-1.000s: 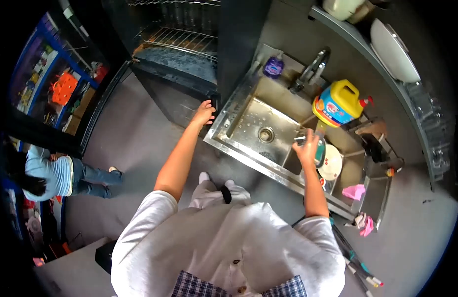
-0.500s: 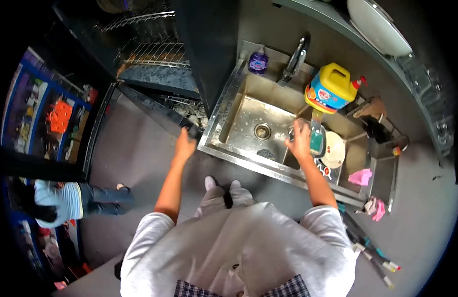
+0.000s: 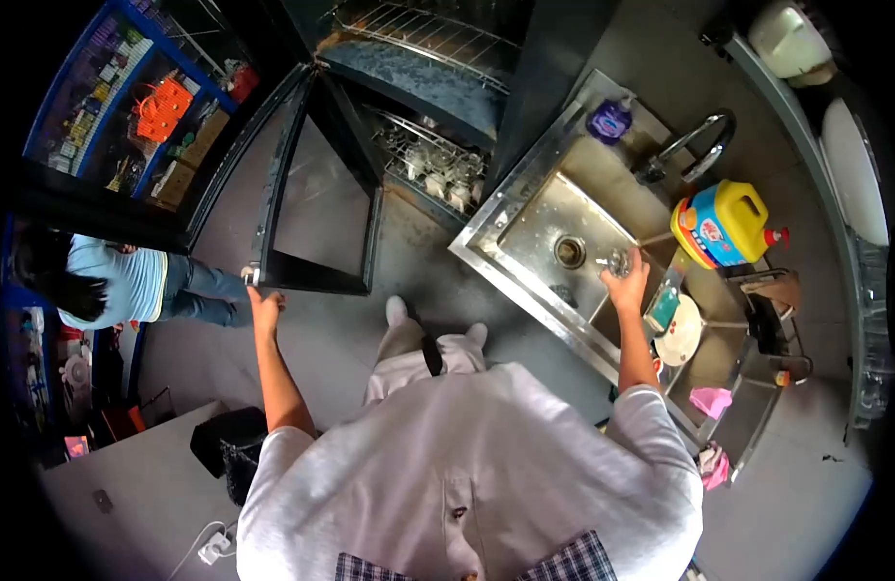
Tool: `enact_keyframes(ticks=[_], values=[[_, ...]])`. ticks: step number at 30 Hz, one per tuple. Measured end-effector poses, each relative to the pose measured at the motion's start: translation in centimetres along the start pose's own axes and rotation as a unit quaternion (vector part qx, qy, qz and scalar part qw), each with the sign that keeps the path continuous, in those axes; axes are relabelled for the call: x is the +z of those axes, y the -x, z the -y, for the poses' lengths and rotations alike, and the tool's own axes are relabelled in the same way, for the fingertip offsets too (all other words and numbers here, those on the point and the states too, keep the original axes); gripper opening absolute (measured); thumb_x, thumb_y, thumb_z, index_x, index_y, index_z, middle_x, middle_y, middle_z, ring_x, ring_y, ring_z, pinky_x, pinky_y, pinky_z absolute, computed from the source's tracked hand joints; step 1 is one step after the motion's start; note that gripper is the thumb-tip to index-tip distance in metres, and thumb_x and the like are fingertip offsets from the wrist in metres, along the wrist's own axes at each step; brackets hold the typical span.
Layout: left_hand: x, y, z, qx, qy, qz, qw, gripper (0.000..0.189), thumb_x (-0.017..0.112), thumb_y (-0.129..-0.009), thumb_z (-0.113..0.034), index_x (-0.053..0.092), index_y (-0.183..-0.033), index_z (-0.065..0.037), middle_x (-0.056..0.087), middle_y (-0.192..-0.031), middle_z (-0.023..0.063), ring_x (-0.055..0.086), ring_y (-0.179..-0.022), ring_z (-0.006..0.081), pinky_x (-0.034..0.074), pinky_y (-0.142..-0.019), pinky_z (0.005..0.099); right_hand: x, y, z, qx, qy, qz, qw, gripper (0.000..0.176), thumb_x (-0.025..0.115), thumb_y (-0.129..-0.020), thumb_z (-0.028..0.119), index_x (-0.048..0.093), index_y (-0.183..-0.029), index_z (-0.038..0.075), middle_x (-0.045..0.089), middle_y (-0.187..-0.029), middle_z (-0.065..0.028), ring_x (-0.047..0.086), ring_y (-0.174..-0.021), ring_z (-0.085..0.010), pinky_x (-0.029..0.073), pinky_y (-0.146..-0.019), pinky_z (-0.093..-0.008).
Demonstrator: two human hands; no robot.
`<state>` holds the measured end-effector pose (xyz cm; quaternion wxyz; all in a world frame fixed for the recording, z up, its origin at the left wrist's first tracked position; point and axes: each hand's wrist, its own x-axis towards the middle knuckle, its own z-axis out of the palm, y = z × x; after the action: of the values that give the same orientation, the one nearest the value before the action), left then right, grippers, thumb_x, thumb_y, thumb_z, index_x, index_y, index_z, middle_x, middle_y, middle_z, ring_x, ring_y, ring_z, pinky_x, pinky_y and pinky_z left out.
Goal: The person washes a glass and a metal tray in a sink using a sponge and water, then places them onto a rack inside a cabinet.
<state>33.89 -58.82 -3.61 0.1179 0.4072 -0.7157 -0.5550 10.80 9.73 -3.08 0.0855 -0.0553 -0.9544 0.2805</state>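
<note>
1. Glass door stands open; my left hand has its fingers curled round its lower corner.
2. Fingers of my right hand are closed round a clear glass, held over the steel sink.

Single head-worn view, fisheye, black corners. It looks almost straight down over the wearer's own shirt, which fills the bottom centre, very close. The sink sits up-right of centre at arm's reach, skewed diagonally. Left of the sink are an open door and the floor. The left hand is at the door's corner. The right hand grips a glass over the sink; both show small.
</note>
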Motion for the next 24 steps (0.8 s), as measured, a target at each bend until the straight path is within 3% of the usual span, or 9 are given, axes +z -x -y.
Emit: enact_keyframes(ticks=[2,4,6,9,10,11,14,16,24], values=[[-0.9,-1.1,0.4,-0.045,0.051,-0.02,0.997,0.09,0.054,-0.075,-0.002,-0.002,-0.145,0.001,0.057,-0.103,0.017,0.061,-0.073,0.0174,0.048,-0.058,0.0283,5.7,-0.8,-3.5,-0.049,-0.249,-0.045,0.966,0.064,0.072,-0.069,0.011,0.046,-0.127,0.007,0.055,-0.111,-0.0124,0.057,-0.101,-0.0266,0.049,-0.083,-0.0375],[-2.3,-2.4,1.0,-0.076,-0.039,0.008,0.996,0.085,0.056,-0.077,-0.006,0.004,-0.144,0.003,0.057,-0.107,0.0216,0.063,-0.083,0.0247,0.051,-0.066,0.0337,3.8,0.9,5.1,0.134,-0.446,0.109,0.879,0.055,0.063,-0.078,0.005,0.044,-0.13,0.009,0.058,-0.111,-0.0085,0.059,-0.096,-0.0187,0.052,-0.074,-0.0331],[-4.2,-6.6,12.0,-0.038,-0.345,-0.001,0.938,0.077,0.059,-0.079,-0.013,0.016,-0.141,0.004,0.057,-0.109,0.0271,0.061,-0.095,0.0335,0.05,-0.078,0.0396,5.9,2.8,10.7,0.112,-0.537,0.164,0.82,0.063,0.066,-0.085,0.031,0.038,-0.136,0.009,0.057,-0.118,-0.0099,0.061,-0.09,-0.0193,0.051,-0.068,-0.0326],[2.0,-4.9,6.4,-0.041,-0.422,0.338,0.84,0.053,0.065,-0.079,-0.027,0.052,-0.123,0.0,0.061,-0.112,0.0215,0.059,-0.103,0.0354,0.046,-0.09,0.0397,9.9,5.5,21.5,0.125,-0.669,0.266,0.682,0.065,0.064,-0.082,0.026,0.034,-0.137,0.007,0.055,-0.116,-0.0109,0.061,-0.098,-0.0233,0.051,-0.073,-0.0314],[4.9,-5.2,6.5,-0.085,-0.357,0.324,0.872,0.043,0.062,-0.084,-0.028,0.057,-0.119,-0.004,0.058,-0.119,0.0203,0.06,-0.102,0.0338,0.047,-0.087,0.0369,13.7,7.3,23.0,0.154,-0.697,0.262,0.649,0.064,0.065,-0.083,0.024,0.034,-0.136,0.008,0.051,-0.121,-0.0105,0.061,-0.099,-0.0248,0.051,-0.075,-0.032],[7.2,-5.9,5.1,0.058,-0.247,0.413,0.875,0.048,0.056,-0.09,-0.029,0.046,-0.132,-0.008,0.053,-0.126,0.0172,0.062,-0.096,0.0277,0.049,-0.08,0.0341,15.9,7.8,25.7,0.187,-0.64,0.305,0.68,0.064,0.065,-0.083,0.021,0.033,-0.137,0.009,0.048,-0.122,-0.0098,0.061,-0.099,-0.0249,0.051,-0.074,-0.032],[14.6,-7.9,-8.9,-0.059,-0.078,0.496,0.863,0.067,0.05,-0.094,-0.033,0.014,-0.147,-0.013,0.048,-0.125,0.0115,0.059,-0.084,0.0162,0.048,-0.071,0.0301,26.0,9.8,29.7,0.122,-0.668,0.319,0.661,0.06,0.063,-0.085,0.008,0.033,-0.137,0.011,0.05,-0.117,-0.0065,0.059,-0.099,-0.019,0.048,-0.067,-0.026],[18.0,-10.7,-11.1,-0.062,-0.042,0.525,0.848,0.067,0.055,-0.092,-0.034,0.022,-0.145,-0.011,0.049,-0.122,0.0152,0.058,-0.09,0.0207,0.048,-0.075,0.0319,32.1,10.9,31.4,0.161,-0.633,0.298,0.696,0.061,0.063,-0.087,0.015,0.031,-0.138,0.009,0.05,-0.12,-0.0085,0.055,-0.088,-0.0133,0.045,-0.062,-0.0246],[27.1,-18.5,4.9,0.134,-0.171,0.369,0.904,0.077,0.077,-0.071,-0.027,0.037,-0.134,-0.008,0.045,-0.119,0.0189,0.047,-0.112,0.0302,0.047,-0.083,0.0368,50.3,9.2,27.0,0.295,-0.591,0.25,0.708,0.052,0.042,-0.096,0.047,0.044,-0.131,0.008,0.053,-0.096,-0.0009,0.043,-0.068,-0.0061,0.036,-0.052,-0.0201]])
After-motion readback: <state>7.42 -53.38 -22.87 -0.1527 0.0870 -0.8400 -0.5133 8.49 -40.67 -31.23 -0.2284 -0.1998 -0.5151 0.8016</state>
